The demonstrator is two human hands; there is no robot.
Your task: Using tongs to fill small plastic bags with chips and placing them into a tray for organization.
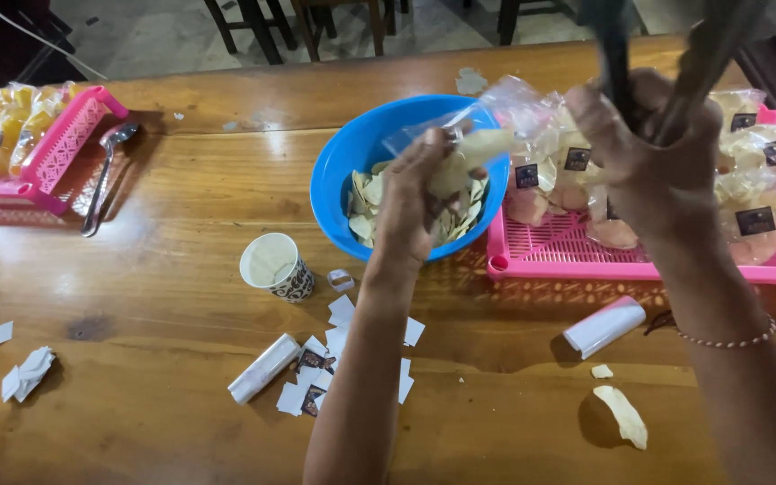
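My left hand (415,202) is raised over a blue bowl (339,171) of pale chips and grips a clear plastic bag (487,117) with chips inside it. My right hand (653,157) is up at the right, closed around a pair of dark tongs (617,54) whose arms point upward out of the picture. The bag's mouth lies between the two hands. A beaded bracelet (729,341) circles my right wrist.
Pink basket (639,260) at right holds several sealed chip bags. Another pink basket (69,135) with yellow bags stands at far left, a spoon (105,175) beside it. A paper cup (273,265), label squares (334,346), white rolls (264,368) (604,325) and loose chips (623,415) lie on the wooden table.
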